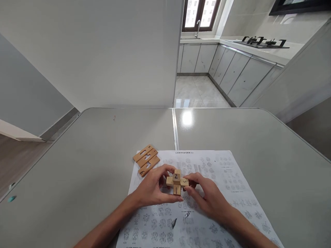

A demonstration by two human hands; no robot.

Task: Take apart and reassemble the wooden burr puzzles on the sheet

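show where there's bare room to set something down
Bare tabletop: left, between paper and teal bit; right, between paper and table edge. Crowded: the paper's middle, left hand and right hand holding numbered blocks; slats overlap its far left corner.

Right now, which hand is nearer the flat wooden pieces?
Left. Your left hand is close to the near side of the flat wooden pieces; your right hand is farther right, at the block marked 3.

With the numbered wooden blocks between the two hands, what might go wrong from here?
The numbered wooden blocks are held by fingertips, so they might slip or come apart.
Three flat wooden pieces lie close beside the left hand; a sideways movement may knock them.
The right hand might shift the printed sheet below it.
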